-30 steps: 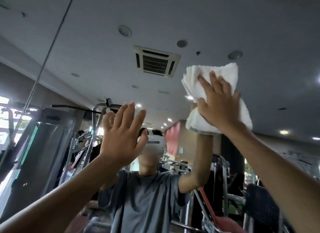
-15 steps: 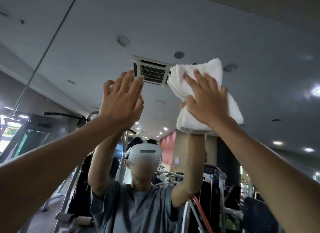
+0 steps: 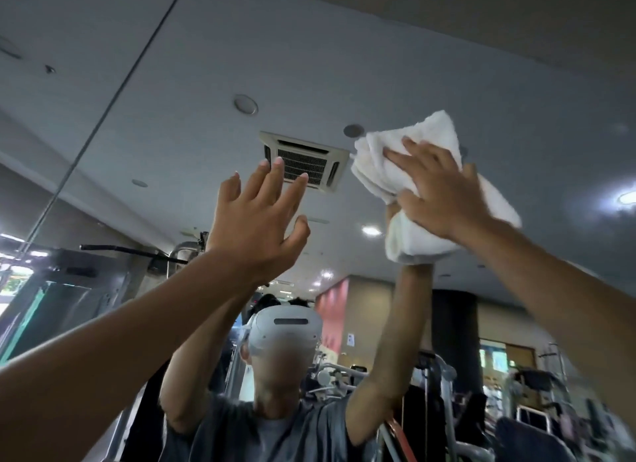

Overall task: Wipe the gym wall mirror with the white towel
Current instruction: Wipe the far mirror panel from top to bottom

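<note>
The wall mirror [image 3: 179,93] fills the view and reflects the gym ceiling and me with both arms raised. My right hand [image 3: 437,193] presses a folded white towel [image 3: 423,141] flat against the glass high up, fingers spread and straight over the cloth. The towel's lower part hangs below my palm. My left hand [image 3: 258,217] is raised to the left of it with fingers straight and spread, holding nothing; whether it touches the glass I cannot tell.
A vertical seam [image 3: 113,93] between mirror panels runs up the left side. The mirror's top edge [image 3: 447,31] crosses the upper right. Reflected gym machines [image 3: 430,386] show low in the glass, and a ceiling air vent [image 3: 303,164] between my hands.
The towel under my right hand has shifted to the right across the glass. My left hand has risen from chest height and stays up beside it. The view tilted upward.
</note>
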{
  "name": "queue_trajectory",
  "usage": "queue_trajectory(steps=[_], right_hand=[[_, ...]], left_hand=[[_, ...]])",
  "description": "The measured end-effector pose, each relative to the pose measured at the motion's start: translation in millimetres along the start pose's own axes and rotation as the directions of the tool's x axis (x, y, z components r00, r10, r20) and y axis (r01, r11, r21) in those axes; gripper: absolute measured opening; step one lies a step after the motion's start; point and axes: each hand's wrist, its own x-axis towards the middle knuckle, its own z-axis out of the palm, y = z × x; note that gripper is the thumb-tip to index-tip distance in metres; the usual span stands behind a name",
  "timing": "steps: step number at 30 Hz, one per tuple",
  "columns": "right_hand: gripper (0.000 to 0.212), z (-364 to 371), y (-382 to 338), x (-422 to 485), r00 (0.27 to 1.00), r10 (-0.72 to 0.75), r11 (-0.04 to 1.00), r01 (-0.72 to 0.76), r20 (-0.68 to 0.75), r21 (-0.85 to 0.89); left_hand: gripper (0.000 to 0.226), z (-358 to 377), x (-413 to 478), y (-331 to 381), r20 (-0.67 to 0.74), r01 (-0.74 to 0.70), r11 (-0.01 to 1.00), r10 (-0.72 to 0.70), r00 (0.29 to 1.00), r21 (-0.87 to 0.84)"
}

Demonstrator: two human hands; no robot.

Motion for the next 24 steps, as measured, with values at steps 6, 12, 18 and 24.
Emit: queue_trajectory(steps=[6, 12, 18, 24], right_hand=[[0.066, 13, -45, -31, 0.939, -0.342, 0.938, 0.341, 0.015, 0.055], [0.064, 3, 26, 18, 0.99, -0.114, 0.991, 0.12, -0.082, 0.06], [0.055, -2, -65, 78, 0.957, 0.271, 0.957, -0.255, -0.108, 0.14], [0.068, -6, -36, 41, 0.907, -0.42, 0.898, 0.417, -0.006, 0.138]], left_hand=[[0.06, -6, 7, -21, -0.067, -0.136, 0.991, 0.136, 0.988, 0.014], [0.074, 3, 3, -25, -0.006, 0.015, 0.997, -0.015, 1.0, -0.07], [0.074, 5, 3, -27, 0.008, 0.031, 0.997, -0.031, 0.999, -0.076], [0.075, 6, 3, -27, 0.011, 0.035, 0.996, -0.034, 0.999, -0.083]])
